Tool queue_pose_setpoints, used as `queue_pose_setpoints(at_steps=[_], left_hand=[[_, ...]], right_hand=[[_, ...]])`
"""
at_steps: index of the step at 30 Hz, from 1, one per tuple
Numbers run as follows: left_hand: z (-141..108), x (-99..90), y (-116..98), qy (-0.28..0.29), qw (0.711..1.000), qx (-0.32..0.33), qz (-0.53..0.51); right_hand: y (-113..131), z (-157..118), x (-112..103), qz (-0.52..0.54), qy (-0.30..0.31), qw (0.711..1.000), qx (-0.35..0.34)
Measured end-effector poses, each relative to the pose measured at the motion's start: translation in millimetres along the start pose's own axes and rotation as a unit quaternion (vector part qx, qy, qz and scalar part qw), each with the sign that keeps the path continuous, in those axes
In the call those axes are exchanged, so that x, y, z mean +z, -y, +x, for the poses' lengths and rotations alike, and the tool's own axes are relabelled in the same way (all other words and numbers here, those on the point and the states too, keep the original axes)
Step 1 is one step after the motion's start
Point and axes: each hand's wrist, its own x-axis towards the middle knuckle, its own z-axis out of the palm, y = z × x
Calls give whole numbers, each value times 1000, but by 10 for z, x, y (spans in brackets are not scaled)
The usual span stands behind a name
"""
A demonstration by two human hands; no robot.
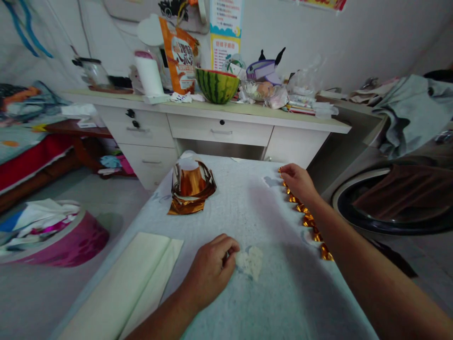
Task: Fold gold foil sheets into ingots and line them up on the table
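My right hand (296, 182) is closed at the far right edge of the cloth-covered table (262, 302), its fingertips at the far end of a row of small folded gold foil pieces (308, 220). Whatever those fingers pinch is too small to make out. My left hand (214, 264) rests over the table's middle, fingers curled together, beside a pale heart-shaped patch; anything between its fingertips cannot be made out. Beyond it stands a stack of curled gold foil sheets (193, 184). Folded cream paper (123, 283) lies at the near left.
Behind the table is a white desk (221, 123) with a watermelon half (216, 86), an orange bag (179, 59) and clutter. A pink basket (71, 238) of scraps stands on the floor at left. At right is a washing machine (336, 193) with a cloth.
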Motion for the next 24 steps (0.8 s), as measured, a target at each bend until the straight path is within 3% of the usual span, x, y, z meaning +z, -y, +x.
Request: queue_pose_setpoints(at_steps=[7, 11, 13, 18, 21, 24], left_hand=[[-17, -41, -17, -73, 996, 37, 24], [-14, -139, -121, -117, 991, 39, 51], [-24, -197, -202, -104, 989, 35, 96], [-156, -358, -449, 3, 965, 37, 259], [-240, -492, -534, 27, 952, 38, 302], [-224, -650, -457, 37, 934, 16, 354]], right_hand=[[807, -1026, 118, 109, 183, 971, -109], [1104, -1421, 87, 97, 245, 956, -131], [1185, -1566, 93, 89, 270, 947, -151], [1156, -1799, 281, 61, 247, 948, -191], [1038, -1850, 435, 27, 179, 964, -195], [927, -1861, 535, 14, 145, 970, -196]])
